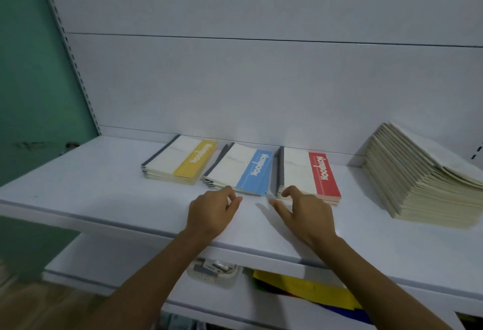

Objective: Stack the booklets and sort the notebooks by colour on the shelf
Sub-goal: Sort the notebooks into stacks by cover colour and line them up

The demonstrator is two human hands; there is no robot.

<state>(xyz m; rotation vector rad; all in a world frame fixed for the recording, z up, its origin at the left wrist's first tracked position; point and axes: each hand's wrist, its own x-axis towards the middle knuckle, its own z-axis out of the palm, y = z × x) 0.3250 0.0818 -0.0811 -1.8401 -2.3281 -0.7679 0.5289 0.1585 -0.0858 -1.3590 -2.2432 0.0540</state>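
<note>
Three small piles of notebooks lie side by side on the white shelf (91, 188): yellow-banded notebooks (183, 160) on the left, blue-banded notebooks (243, 170) in the middle, red-banded notebooks (308, 173) on the right. A tall, slanting stack of cream booklets (418, 175) leans at the far right. My left hand (211, 212) hovers just in front of the blue pile, fingers loosely curled and holding nothing. My right hand (303, 212) sits in front of the red pile, fingers spread, one fingertip close to that pile's near corner.
Below the shelf, a lower shelf carries a pale basket (214, 272) of small items and yellow and blue sheets (313, 290). A green wall (34, 68) and a slotted upright bound the left side. The white back panel rises behind the piles.
</note>
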